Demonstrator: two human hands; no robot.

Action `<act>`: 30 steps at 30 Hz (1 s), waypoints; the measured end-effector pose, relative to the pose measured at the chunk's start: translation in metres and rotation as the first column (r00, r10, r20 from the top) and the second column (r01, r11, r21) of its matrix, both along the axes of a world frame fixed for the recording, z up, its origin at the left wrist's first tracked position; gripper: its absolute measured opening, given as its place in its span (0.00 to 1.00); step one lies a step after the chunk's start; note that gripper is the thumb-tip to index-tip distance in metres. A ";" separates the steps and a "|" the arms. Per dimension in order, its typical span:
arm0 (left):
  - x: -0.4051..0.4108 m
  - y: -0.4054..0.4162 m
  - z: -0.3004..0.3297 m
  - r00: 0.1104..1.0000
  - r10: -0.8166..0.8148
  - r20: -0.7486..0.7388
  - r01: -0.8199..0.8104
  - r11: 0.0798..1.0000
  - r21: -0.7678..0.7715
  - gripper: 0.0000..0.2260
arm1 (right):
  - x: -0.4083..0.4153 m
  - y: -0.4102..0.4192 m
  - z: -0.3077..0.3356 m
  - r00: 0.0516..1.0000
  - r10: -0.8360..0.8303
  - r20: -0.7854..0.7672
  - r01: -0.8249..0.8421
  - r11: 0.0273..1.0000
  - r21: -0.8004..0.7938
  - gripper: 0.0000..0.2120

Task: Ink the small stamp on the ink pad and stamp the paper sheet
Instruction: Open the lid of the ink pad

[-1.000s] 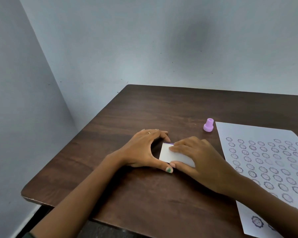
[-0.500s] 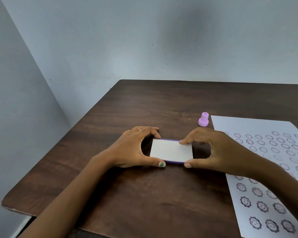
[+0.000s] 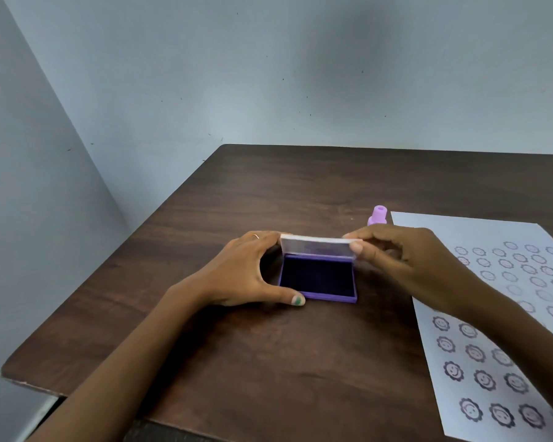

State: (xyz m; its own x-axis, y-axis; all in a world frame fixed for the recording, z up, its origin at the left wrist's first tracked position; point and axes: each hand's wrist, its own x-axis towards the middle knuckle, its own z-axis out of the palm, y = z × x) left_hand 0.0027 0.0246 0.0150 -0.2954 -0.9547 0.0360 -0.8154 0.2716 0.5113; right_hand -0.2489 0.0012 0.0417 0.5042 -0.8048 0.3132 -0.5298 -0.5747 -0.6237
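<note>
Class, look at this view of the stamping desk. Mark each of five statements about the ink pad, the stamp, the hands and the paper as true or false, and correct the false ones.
1. The ink pad has its lid raised. True.
2. The right hand holds the small stamp. False: the stamp stands on the table, beyond that hand, which pinches the lid.
3. The left hand steadies the pad's left side. True.
4. The paper sheet is blank. False: rows of round face prints cover it.
5. The sheet lies left of the pad. False: it lies to the right.
</note>
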 end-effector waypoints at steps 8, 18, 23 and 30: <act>-0.001 0.001 0.001 1.000 0.015 -0.007 -0.014 1.000 0.008 0.39 | 0.005 -0.009 -0.017 0.977 -0.163 0.134 0.157 0.986 0.056 0.11; -0.003 0.002 0.002 1.000 -0.012 0.022 0.012 1.000 0.002 0.47 | 0.007 -0.013 -0.025 0.956 -0.282 0.074 0.278 0.958 0.069 0.16; -0.002 0.001 0.001 0.999 -0.027 0.047 0.028 1.000 -0.012 0.46 | 0.006 -0.011 -0.023 0.947 -0.308 0.087 0.303 0.950 0.070 0.11; -0.003 0.001 0.002 0.998 -0.033 0.049 0.034 0.999 -0.019 0.45 | 0.006 -0.010 -0.022 0.952 -0.301 0.061 0.297 0.953 0.060 0.10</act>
State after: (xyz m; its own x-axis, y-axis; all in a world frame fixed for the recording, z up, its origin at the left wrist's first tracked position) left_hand -0.0006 0.0257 0.0169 -0.3287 -0.9436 0.0394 -0.8298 0.3084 0.4651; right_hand -0.2426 -0.0092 0.0195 0.2168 -0.9308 0.2944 -0.6275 -0.3639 -0.6883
